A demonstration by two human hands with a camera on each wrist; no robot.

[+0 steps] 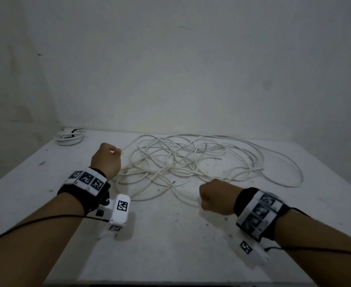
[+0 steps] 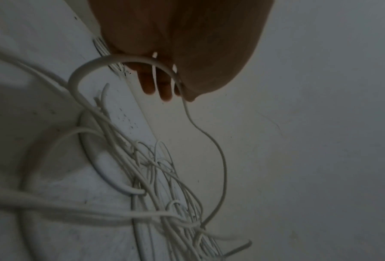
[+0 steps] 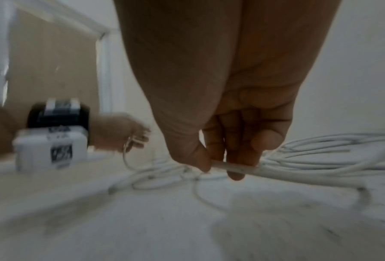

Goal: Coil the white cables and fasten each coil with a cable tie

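Already one coil (image 1: 69, 137) sits tied with a black tie at the upper left of the counter (image 1: 170, 235), out of the way. Mid-frame sprawls the loose cable (image 1: 191, 160), a tangle of white loops. Left hand (image 1: 106, 160) curls round a strand at the tangle's left edge, the cable arching over its fingers (image 2: 157, 84). Right hand (image 1: 216, 196), lower right of the tangle, pinches another stretch between thumb and fingers (image 3: 236, 159). Probably they hold apart to draw slack free for the first loop.
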